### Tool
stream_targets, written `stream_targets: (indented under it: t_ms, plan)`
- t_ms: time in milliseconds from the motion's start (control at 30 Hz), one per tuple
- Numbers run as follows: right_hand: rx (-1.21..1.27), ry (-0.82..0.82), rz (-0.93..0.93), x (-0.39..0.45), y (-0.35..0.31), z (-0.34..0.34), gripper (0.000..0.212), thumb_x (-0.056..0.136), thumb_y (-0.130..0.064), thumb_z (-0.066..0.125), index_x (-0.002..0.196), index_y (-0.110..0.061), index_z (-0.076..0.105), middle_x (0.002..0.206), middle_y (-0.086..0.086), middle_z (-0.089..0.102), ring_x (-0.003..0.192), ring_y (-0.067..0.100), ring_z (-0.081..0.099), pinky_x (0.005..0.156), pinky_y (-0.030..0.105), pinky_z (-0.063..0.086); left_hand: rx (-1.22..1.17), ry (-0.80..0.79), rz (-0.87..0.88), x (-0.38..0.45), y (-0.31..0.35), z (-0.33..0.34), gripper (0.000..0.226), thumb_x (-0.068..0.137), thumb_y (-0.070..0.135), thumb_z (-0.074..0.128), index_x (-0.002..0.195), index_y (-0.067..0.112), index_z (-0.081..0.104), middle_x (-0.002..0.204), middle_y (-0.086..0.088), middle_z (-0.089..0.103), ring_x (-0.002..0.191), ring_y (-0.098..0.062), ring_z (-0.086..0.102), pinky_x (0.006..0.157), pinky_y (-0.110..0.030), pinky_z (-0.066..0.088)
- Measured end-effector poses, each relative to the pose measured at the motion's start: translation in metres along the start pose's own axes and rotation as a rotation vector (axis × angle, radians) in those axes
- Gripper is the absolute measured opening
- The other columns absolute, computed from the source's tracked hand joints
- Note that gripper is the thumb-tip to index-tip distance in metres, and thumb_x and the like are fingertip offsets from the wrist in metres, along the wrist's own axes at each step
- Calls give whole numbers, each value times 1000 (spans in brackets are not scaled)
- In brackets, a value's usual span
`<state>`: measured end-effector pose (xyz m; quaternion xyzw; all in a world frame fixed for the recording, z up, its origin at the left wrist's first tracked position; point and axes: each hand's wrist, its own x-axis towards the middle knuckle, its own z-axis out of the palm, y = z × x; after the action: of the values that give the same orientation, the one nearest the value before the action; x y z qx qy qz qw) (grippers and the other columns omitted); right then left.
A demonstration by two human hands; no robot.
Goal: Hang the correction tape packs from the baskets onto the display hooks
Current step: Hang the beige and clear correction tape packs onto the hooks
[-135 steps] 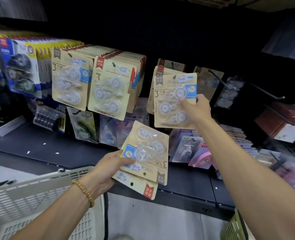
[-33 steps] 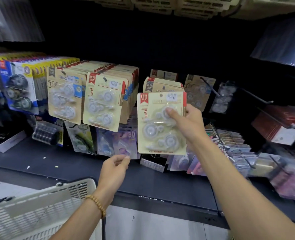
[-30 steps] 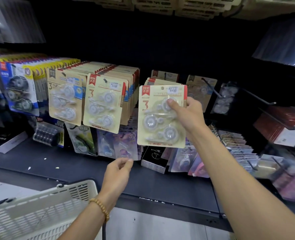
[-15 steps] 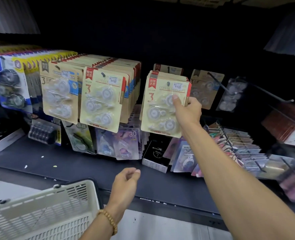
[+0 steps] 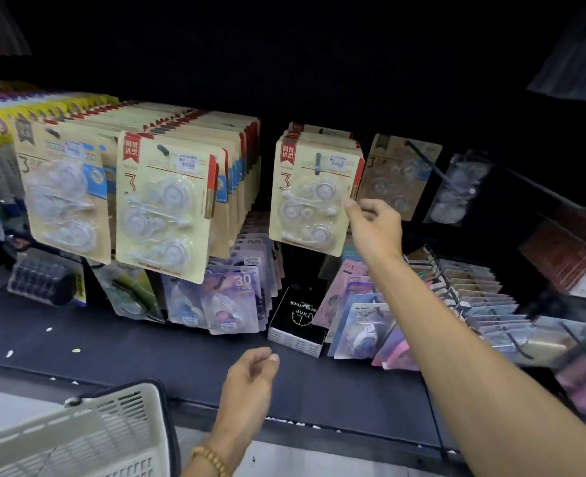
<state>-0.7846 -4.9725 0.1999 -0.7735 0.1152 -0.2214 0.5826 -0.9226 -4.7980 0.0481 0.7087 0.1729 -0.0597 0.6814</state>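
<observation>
Head view, correction tape pack (image 5: 310,197) hung – right hand (image 5: 375,225) beside it

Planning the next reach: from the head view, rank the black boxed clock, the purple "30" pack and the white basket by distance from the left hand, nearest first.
From the left hand:
1. Black boxed clock, on the shelf just up and right.
2. Purple "30" pack, up and slightly left; close to the clock's distance, so order uncertain.
3. White basket, lower left; its rim is also fairly close.

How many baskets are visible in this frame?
1. A white basket sits at the lower left, below the shelf edge, left of the left hand. Others may lie out of view.
</observation>
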Motion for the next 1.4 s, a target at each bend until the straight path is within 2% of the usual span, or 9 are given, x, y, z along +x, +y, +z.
stream_targets:
  t_ms: [67, 200, 333, 533, 767, 867, 1067, 1200, 1400]
  plan:
    - [-34, -9, 4, -13, 10, -22, 36, 97, -35, 65, 126, -13, 64, 87, -16, 63, 101, 16, 65, 100, 38, 51, 3, -25, 18, -8, 5, 7, 8, 98, 23, 63, 102, 27, 68, 106, 5, 70, 105, -9, 64, 108, -39, 47]
    - [-41, -33, 77, -49, 43, -79, 26, 99, -33, 62, 118, -15, 63, 103, -4, 69, 106, 17, 67, 100, 41, 52, 28, -100, 64, -36, 8, 29, 8, 99, 21, 62, 101, 27, 67, 104, 7, 70, 100, -3, 62, 103, -32, 48]
    - [-16, 31, 187, -97, 85, -147, 21, 99, -24, 63, 115, -11, 66, 107, 8, 71, 101, 23, 68, 78, 27, 52, 79, -193, 86, -70, -3, 58, 13, 98, 20, 62, 110, 20, 68, 104, 4, 69, 96, -7, 62, 100, -34, 48]
    - [-82, 210, 299, -182, 130, -275, 9, 99, -20, 63, 102, -12, 67, 82, -3, 64, 77, 12, 59, 63, 17, 43, 169, -408, 78, -130, -32, 122, 7, 99, 18, 61, 102, 24, 64, 106, -1, 69, 101, -13, 64, 92, -28, 47]
    - [-243, 394, 451, -275, 173, -418, 9, 97, -22, 65, 99, -15, 71, 89, -2, 70, 86, 15, 63, 78, 29, 46, 391, -755, 83, -191, -71, 209, 15, 100, 24, 61, 114, 20, 65, 110, 3, 66, 104, -10, 62, 89, -25, 48]
    - [-351, 405, 556, -293, 199, -457, 25, 94, -34, 68, 111, -16, 70, 105, 1, 72, 91, 20, 68, 76, 36, 54, 468, -869, 118, -202, -79, 247, 23, 97, 24, 66, 118, 17, 63, 112, 1, 67, 100, -9, 64, 85, -20, 50]
    - [-552, 171, 752, -289, 254, -487, 60, 78, -69, 60, 118, -24, 65, 117, -2, 68, 103, 24, 65, 91, 43, 54, 794, -1003, 300, -188, -96, 313, 53, 91, 34, 73, 137, 17, 54, 133, 0, 56, 126, -17, 54, 107, -35, 46]
    - [-575, 8, 799, -268, 270, -481, 62, 95, -50, 63, 142, -12, 51, 138, 6, 57, 116, 23, 56, 89, 29, 40, 1077, -1078, 392, -168, -106, 343, 89, 83, 52, 76, 155, 24, 34, 158, -2, 34, 144, -24, 37, 116, -38, 35]
    - [-360, 111, 968, -264, 296, -475, 96, 63, -67, 83, 137, -15, 49, 123, 4, 66, 110, 25, 65, 95, 42, 55, 1007, -1013, 445, -142, -103, 382, 55, 98, 42, 59, 148, 25, 44, 144, 4, 49, 105, -20, 64, 81, -29, 56]
